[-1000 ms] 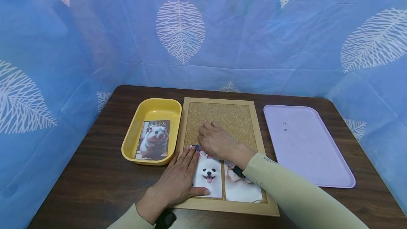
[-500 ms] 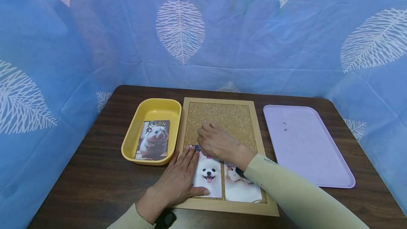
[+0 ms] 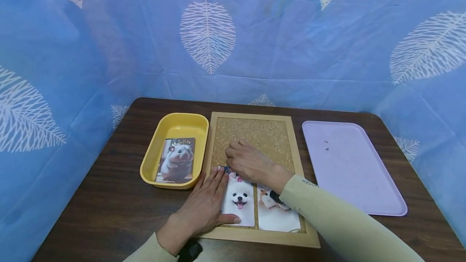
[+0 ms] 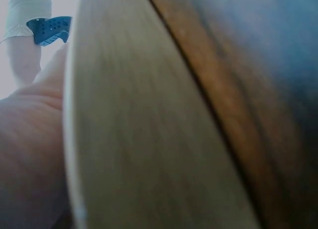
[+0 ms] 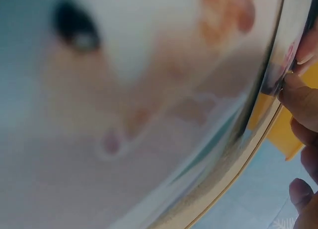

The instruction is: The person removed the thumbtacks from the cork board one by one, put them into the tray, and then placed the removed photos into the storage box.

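The desk [image 3: 91, 213] shows its back edge and bare surface towards the left edge, but its front edge is out of view, so you can't judge the margin under your wrists. The corkboard [image 3: 251, 128] could skid left if you push sideways, and with the yellow basket [image 3: 182, 122] hard by its left edge, there is little give; open cork lies towards its far edge. Between its right edge and the lilac tray [image 3: 364, 173] runs a narrow lane; your right sleeve [image 3: 338, 217] crosses the tray's near-left corner in the head view, so a low forearm might knock it.

Your left hand [image 3: 204, 203] lies flat, fingers straight and thumb out, over the left side of the dog photo [image 3: 239, 203], low on the board's left half. Lift it too soon and the photo may twist. The second photo [image 3: 274, 221], near the board's near-right corner, sits under your right wrist and could be dragged.

Your right hand [image 3: 251, 165] has curled fingers, pinching what looks like a tiny pin [image 5: 289, 72] by the dog photo's far edge; a slanted push could bend it, slip or prick you.
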`<act>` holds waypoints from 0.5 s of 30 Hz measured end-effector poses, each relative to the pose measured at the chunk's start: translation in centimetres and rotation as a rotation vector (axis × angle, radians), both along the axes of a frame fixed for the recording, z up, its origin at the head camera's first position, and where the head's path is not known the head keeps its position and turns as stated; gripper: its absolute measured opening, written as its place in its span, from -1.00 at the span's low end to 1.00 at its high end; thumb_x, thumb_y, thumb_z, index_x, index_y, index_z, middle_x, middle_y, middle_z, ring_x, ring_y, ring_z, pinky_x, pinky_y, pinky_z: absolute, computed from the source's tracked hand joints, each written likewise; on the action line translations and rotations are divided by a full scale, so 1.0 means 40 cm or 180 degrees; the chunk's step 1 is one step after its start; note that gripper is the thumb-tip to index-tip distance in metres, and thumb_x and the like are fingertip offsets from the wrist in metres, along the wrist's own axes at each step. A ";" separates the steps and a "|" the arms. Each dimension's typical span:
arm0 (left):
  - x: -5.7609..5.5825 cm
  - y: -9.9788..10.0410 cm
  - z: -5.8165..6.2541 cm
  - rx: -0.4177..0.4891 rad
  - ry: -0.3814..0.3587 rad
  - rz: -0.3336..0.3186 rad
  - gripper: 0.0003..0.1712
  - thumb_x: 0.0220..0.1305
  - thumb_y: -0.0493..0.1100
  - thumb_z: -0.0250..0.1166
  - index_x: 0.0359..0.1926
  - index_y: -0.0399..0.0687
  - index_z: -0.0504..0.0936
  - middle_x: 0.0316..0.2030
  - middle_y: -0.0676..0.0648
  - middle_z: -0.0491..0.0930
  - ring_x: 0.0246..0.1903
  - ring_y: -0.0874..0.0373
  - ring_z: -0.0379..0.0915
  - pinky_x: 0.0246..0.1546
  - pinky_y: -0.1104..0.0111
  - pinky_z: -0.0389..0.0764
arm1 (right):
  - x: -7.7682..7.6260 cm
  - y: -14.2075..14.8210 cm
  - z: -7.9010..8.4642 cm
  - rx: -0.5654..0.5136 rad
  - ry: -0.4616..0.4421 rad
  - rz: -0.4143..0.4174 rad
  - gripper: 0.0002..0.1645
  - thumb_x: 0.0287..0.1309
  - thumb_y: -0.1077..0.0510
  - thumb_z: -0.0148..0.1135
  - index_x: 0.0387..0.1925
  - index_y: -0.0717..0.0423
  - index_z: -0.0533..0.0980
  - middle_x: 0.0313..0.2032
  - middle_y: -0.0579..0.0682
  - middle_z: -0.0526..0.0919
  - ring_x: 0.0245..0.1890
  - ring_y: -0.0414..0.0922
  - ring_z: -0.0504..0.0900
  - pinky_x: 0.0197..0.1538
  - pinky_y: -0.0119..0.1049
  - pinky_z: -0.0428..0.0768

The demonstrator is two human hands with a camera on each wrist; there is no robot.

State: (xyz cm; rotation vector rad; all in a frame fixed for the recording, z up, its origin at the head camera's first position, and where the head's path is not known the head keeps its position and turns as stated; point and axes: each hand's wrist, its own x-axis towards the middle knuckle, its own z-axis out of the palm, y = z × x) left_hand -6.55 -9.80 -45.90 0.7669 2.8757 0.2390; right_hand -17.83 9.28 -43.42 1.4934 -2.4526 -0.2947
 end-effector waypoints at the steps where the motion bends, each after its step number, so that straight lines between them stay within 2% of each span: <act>1: 0.000 0.000 0.000 0.0000 -0.0007 -0.0002 0.36 0.21 0.69 0.14 0.65 -0.23 0.13 0.66 -0.27 0.01 0.67 -0.15 -0.14 0.63 -0.14 -0.02 | -0.001 -0.001 0.000 0.0026 0.0048 0.0024 -0.74 0.54 0.08 0.20 -0.32 -0.06 0.70 -0.25 -0.15 0.55 -0.22 -0.11 0.34 -0.11 -0.23 0.31; 6: 0.000 0.002 -0.002 -0.0020 0.0002 -0.0007 0.36 0.21 0.69 0.12 0.65 -0.22 0.13 0.66 -0.27 0.01 0.67 -0.15 -0.14 0.63 -0.14 -0.02 | -0.003 -0.001 0.000 0.0058 0.0185 0.0089 -0.76 0.51 0.09 0.23 -0.33 -0.06 0.71 -0.23 -0.15 0.57 -0.21 -0.11 0.36 -0.10 -0.22 0.33; 15: -0.001 -0.003 0.001 0.0024 -0.0032 0.0004 0.36 0.21 0.69 0.13 0.65 -0.23 0.12 0.66 -0.27 0.02 0.68 -0.15 -0.15 0.63 -0.14 -0.03 | -0.002 -0.006 0.005 0.0126 0.0162 0.0090 -0.77 0.51 0.09 0.23 -0.30 -0.06 0.73 -0.22 -0.15 0.59 -0.18 -0.11 0.38 -0.08 -0.21 0.35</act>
